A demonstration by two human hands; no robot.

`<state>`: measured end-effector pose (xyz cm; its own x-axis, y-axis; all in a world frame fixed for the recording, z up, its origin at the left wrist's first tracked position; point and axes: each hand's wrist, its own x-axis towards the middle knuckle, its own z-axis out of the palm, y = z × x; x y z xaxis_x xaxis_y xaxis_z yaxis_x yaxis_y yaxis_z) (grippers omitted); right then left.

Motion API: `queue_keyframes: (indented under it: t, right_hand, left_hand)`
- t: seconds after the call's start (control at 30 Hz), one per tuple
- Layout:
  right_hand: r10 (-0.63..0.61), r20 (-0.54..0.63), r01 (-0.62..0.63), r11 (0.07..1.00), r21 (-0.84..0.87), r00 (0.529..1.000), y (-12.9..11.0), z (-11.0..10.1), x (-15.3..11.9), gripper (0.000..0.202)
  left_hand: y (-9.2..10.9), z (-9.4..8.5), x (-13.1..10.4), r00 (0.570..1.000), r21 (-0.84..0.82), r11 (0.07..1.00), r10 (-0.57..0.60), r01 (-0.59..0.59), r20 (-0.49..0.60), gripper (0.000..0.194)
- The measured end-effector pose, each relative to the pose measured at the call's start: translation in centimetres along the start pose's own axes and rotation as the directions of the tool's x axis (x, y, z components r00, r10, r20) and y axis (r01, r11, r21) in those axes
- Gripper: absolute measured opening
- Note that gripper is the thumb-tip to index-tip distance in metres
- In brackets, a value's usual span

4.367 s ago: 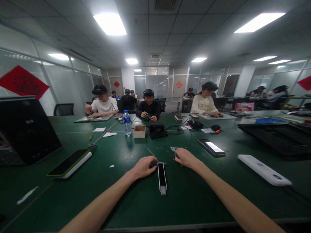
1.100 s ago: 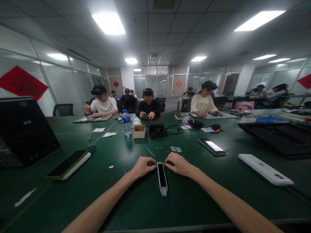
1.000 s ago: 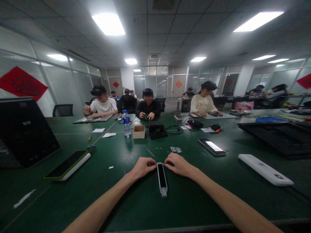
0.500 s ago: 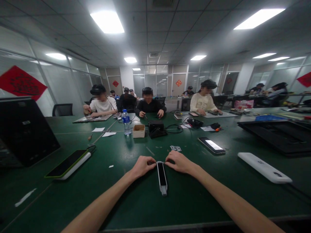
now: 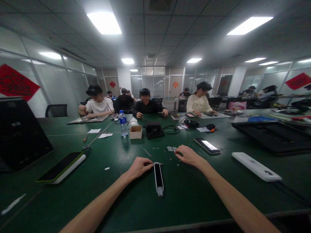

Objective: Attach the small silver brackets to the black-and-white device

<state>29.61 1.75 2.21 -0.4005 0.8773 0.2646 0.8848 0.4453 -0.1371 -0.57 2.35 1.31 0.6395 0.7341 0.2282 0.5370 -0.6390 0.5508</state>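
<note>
A slim white-and-black device (image 5: pixel 158 179) lies lengthwise on the green table (image 5: pixel 184 200). At its upper left end is my left hand (image 5: pixel 141 166), thumb and fingers pinched together; whatever is between the fingertips is too small to name. My right hand (image 5: pixel 188 155) is up and to the right of the device, its fingers closed at the edge of some small metal plates (image 5: pixel 171 149). What the right fingertips hold, if anything, is hidden. A few tiny pieces (image 5: pixel 178 164) lie on the table beside the right hand.
A phone (image 5: pixel 207 145) and a white case (image 5: pixel 256 166) lie to the right, a green-edged phone (image 5: pixel 60 165) to the left. Farther off stand a water bottle (image 5: pixel 122 123), a small box (image 5: pixel 135 132) and a black stand (image 5: pixel 154 130). Several people sit across the table.
My right hand has left the device's upper end and moved right and away to the metal plates. My left hand stays by the device. The whole view has shifted slightly.
</note>
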Motion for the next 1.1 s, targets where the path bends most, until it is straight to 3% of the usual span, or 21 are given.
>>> queue_keyframes:
  t: [0.23,0.37,0.53,0.77,0.97,1.1]
  right_hand:
    - [-0.032,0.127,0.028,0.999,0.031,0.991,-2.1,0.7,0.6,0.023]
    - [-0.003,0.133,0.008,0.999,-0.031,0.991,-3.0,0.7,0.8,0.021]
    - [-0.02,0.093,0.029,0.994,-0.101,0.995,-3.4,1.2,1.0,0.018]
    - [-0.036,0.014,0.038,0.986,-0.16,0.999,-3.6,2.0,1.2,0.018]
    - [-0.07,-0.102,0.063,0.996,-0.069,0.992,-4.7,1.8,1.1,0.012]
    - [-0.12,-0.184,0.139,0.986,0.094,0.976,-6.6,1.5,0.8,0.01]
  left_hand:
    - [-0.1,-0.1,0.0,1.0,0.01,1.0,0.008,-0.008,0.006,0.026]
    - [0.1,-0.2,0.0,1.0,0.061,0.998,0.026,-0.026,0.016,0.025]
    - [0.5,-0.3,0.0,0.999,0.161,0.986,0.037,-0.038,0.011,0.023]
    - [0.1,0.1,0.1,1.0,0.176,0.984,0.026,-0.026,0.002,0.019]
    - [-0.1,0.3,-0.1,0.99,0.191,0.98,0.085,-0.062,-0.113,0.029]
    - [0.7,0.3,-0.4,0.969,0.232,0.965,0.17,-0.125,-0.182,0.029]
